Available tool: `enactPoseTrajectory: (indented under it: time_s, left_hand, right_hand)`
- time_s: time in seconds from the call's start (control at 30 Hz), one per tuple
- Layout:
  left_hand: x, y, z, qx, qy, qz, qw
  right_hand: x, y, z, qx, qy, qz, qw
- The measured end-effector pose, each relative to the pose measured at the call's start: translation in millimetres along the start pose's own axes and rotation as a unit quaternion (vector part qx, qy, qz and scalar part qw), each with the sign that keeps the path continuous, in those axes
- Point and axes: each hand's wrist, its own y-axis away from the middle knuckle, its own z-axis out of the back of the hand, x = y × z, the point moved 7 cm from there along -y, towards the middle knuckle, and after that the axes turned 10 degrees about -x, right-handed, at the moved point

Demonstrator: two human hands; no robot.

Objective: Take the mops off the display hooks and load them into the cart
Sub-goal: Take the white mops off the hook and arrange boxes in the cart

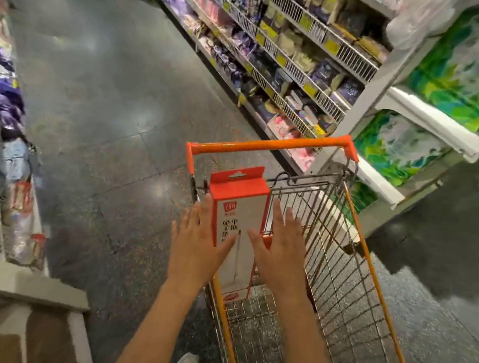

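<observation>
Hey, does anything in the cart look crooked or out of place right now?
The boxed mop stands on end in the cart, leaning at the handle end with its top above the rim. The left hand and right hand flank it, fingers straight. Nothing looks spilled or damaged.

— What's that box made of?
— The mop box (237, 230) between my hands is smooth cardboard, white and orange-red, with a slight sheen.
— And the cart?
— The cart (339, 275) is bare metal wire, shiny; its handle (267, 147) looks like glossy orange plastic.
— The floor?
— The floor (105, 101) is polished speckled stone, reflecting the lights.
</observation>
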Motion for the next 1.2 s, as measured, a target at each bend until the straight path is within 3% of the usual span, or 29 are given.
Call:
enactPoseTrajectory:
  time_s: [0.33, 0.63, 0.87, 1.2]
  left_hand:
    - [20.8, -51.7, -67.4, -0.028, 0.185, 0.096, 0.978]
    - [36.0, -61.6, -86.8, -0.074, 0.274, 0.156, 0.946]
    - [21.0, -57.3, -81.3, -0.064, 0.286, 0.122, 0.948]
    - [-60.5, -36.1, -28.9, -0.051, 0.366, 0.011, 0.929]
  right_hand:
    - [-25.9, -91.2, -64.0, 0.018, -0.193, -0.046, 0.98]
    - [-37.5, -109.5, -81.5, -0.001, -0.25, -0.077, 0.965]
    - [-43.9, -94.2, -62.9, -0.064, -0.251, -0.072, 0.963]
    - [-26.1, -44.4, 53.7, -0.234, -0.241, -0.05, 0.941]
